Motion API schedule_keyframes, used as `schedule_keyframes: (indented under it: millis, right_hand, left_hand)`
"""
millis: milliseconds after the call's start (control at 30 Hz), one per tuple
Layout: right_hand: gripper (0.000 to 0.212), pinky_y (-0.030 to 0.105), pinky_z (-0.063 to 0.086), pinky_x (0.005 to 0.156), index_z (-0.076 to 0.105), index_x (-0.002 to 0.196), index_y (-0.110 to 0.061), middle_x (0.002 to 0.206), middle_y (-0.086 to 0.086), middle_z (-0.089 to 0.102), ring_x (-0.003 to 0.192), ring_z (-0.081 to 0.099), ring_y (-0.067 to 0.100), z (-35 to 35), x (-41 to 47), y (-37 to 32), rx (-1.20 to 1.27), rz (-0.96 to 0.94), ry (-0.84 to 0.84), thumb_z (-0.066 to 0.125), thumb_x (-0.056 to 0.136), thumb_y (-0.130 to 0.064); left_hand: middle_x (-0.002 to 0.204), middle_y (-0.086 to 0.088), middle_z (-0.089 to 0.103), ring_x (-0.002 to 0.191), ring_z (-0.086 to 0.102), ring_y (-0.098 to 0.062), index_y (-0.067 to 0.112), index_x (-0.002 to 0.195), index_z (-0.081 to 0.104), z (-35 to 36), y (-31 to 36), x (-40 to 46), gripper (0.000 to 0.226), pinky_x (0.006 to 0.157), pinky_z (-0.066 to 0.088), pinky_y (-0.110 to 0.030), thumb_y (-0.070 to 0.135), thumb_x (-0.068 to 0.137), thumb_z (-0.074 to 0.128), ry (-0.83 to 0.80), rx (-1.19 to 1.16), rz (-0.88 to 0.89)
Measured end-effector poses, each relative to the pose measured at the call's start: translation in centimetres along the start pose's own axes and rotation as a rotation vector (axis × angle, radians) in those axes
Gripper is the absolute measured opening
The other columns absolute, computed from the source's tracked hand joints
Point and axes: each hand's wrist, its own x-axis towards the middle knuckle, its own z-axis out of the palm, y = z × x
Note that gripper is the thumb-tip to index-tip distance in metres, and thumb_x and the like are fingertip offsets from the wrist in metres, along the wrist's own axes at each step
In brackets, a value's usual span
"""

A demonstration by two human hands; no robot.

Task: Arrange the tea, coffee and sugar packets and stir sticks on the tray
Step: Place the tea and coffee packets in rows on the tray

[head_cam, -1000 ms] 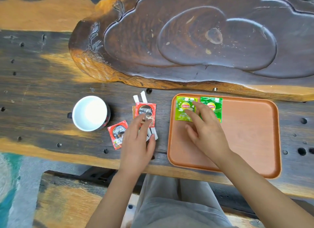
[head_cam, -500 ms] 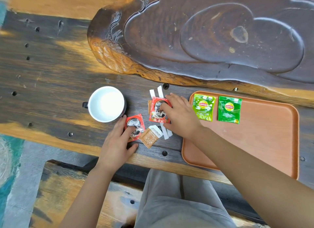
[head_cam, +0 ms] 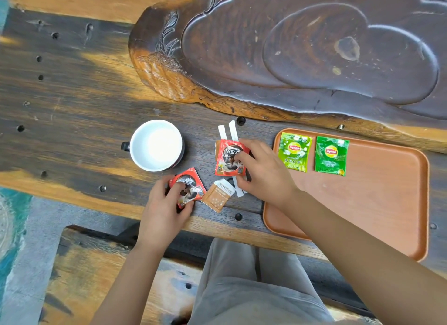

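**Coffee packets in both hands, tea already on tray**

While gripping a red Nescafé coffee packet [head_cam: 229, 160] at its right edge between thumb and fingers, right hand [head_cam: 263, 171] over the dark weathered wooden surface [head_cam: 72, 102], just left of the orange-brown rectangular plastic tray [head_cam: 377, 203]. Beneath that packet, two white paper-wrapped stir sticks [head_cam: 230, 131], side by side, upper ends poking out above it and lower ends showing below. Left hand [head_cam: 164, 208] pinched on a second red coffee packet [head_cam: 189, 190], tilted, thumb on its face, near the front edge of the surface. Touching that packet's right corner, a tan sugar packet with white top [head_cam: 219, 195], lying flat and tilted, untouched by either hand.

On the tray's far left corner, two green Lipton tea packets: a light green one [head_cam: 294, 151] and, just beside it on the right without touching, a darker green one [head_cam: 331, 155]. Rest of tray bare.

Left of the packets, a white ceramic mug with dark handle [head_cam: 156, 145], upright. Behind everything, a large carved dark wooden tea board [head_cam: 314, 53].
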Motion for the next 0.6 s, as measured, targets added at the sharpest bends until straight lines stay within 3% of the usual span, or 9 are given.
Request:
schedule_keyframes:
  millis: [133, 467, 600]
  right_hand:
    - [0.032, 0.043, 0.048, 0.086, 0.063, 0.093, -0.003, 0.118, 0.021, 0.059, 0.105, 0.056, 0.038, -0.1, -0.9, 0.3, -0.004, 0.01, 0.005, 0.075, 0.065, -0.014]
    - [0.022, 0.042, 0.054, 0.075, 0.064, 0.084, 0.003, 0.11, 0.022, 0.061, 0.1, 0.056, 0.04, 0.5, -1.8, 0.7, 0.05, 0.074, -0.009, 0.075, 0.066, -0.005]
    - [0.011, 0.029, 0.04, 0.084, 0.071, 0.083, 0.0, 0.101, 0.019, 0.063, 0.093, 0.057, 0.032, 0.2, -1.2, 0.7, 0.247, 0.187, 0.022, 0.072, 0.072, 0.0]
  left_hand:
    - [0.116, -0.017, 0.052, 0.105, 0.051, -0.031, 0.006, 0.094, 0.061, -0.2, -0.3, -0.9, 0.032, 0.087, 0.045, -0.039, 0.01, 0.068, 0.078, 0.057, -0.036, -0.05]
    - [0.117, -0.017, 0.051, 0.107, 0.048, -0.028, 0.004, 0.097, 0.061, -0.2, 1.9, -2.8, 0.035, 0.088, 0.038, -0.03, 0.006, 0.067, 0.079, 0.177, -0.13, -0.182]
    - [0.117, -0.017, 0.051, 0.108, 0.048, -0.027, 0.004, 0.097, 0.061, -0.3, 2.7, -2.1, 0.035, 0.09, 0.037, -0.028, 0.008, 0.067, 0.079, 0.189, -0.141, -0.154]
